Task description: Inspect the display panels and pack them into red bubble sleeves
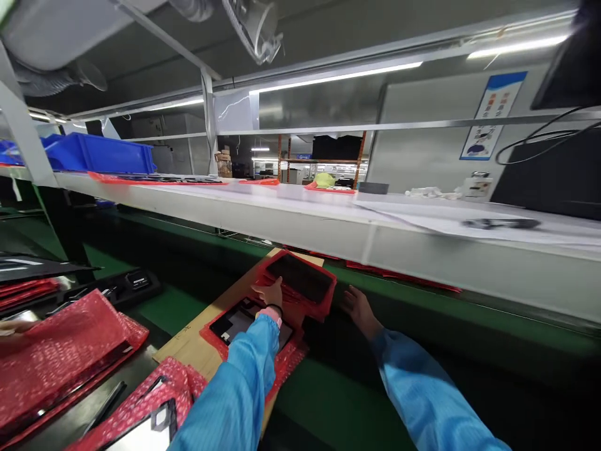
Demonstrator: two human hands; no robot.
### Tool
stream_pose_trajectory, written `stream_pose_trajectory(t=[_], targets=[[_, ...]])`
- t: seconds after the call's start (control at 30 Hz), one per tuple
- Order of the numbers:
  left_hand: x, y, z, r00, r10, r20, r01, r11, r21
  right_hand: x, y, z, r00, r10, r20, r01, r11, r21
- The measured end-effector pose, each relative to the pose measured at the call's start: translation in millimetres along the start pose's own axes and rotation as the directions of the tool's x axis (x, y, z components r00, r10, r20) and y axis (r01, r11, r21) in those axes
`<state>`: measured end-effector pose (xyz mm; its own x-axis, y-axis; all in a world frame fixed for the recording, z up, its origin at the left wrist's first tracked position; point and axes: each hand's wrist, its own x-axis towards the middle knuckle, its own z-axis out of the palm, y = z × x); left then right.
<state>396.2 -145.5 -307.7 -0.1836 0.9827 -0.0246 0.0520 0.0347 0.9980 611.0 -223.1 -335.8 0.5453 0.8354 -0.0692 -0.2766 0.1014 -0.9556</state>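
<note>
My left hand (pixel 268 292) rests with fingers closed on the near left edge of a red tray (pixel 323 300) that holds a black flat panel (pixel 300 277). The tray sits on a stack of like trays under the white shelf. My right hand (pixel 357 308) is at the stack's right side, fingers spread and holding nothing that I can see. Just below my left hand lies another black panel (pixel 235 321) on red bubble wrap, on a brown board (pixel 197 341). Both arms wear blue sleeves.
A green conveyor belt (pixel 328 401) runs beneath. Red bubble-wrap bags (pixel 61 351) and dark panels lie at the left. A white shelf (pixel 328 225) spans overhead, carrying blue bins (pixel 98 153), papers and a monitor (pixel 573 69). Someone else's hand (pixel 12 327) shows at the far left edge.
</note>
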Motion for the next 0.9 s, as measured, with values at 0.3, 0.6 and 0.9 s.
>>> stream_pose_trajectory(t=[0.3, 0.6, 0.9], targets=[[-209, 57, -13.3, 0.953, 0.136, 0.269, -0.121, 0.99, -0.071, -236, -56, -75, 0.98, -0.133, 0.147, 0.15, 0.983, -0.108], [-445, -81, -114.6, 0.428, -0.038, 0.903, -0.459, 0.852, 0.253, -471, -43, -293, 0.982, -0.16, 0.1, 0.188, 0.771, -0.608], [-450, -143, -96.6, 0.541, -0.095, 0.836, -0.577, 0.681, 0.451, -499, 52, -340, 0.991, -0.08, -0.105, -0.077, 0.299, -0.951]])
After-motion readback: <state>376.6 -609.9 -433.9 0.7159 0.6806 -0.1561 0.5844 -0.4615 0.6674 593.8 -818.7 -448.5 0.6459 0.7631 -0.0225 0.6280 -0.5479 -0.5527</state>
